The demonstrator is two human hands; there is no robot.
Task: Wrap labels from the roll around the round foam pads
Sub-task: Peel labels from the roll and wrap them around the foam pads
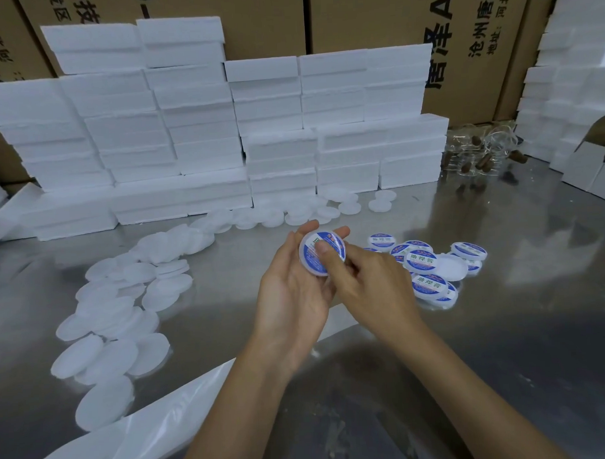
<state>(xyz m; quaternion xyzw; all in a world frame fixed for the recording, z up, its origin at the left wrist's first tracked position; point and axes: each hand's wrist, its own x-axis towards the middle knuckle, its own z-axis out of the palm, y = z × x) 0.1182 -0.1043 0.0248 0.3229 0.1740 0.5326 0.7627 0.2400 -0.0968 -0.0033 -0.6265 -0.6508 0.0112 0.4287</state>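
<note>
A labelled round pad (320,251) is cradled upright in the curled fingers of the left hand (291,291); it is pinched from the right by the right hand (368,278)

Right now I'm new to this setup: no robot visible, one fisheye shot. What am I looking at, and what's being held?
No machine here: a person works bare-handed, and the single picture comes from a wide-angle camera on their head, looking down and forward. The left hand cradles a round pad with a blue label; the right hand presses its thumb on the label face, so both keep a grip on it. On the metal table, plain white foam pads trail along the left, and finished labelled pads pile up right of the hands. White foam boxes stack behind, against cardboard cartons. I can't make out a label roll.
</note>
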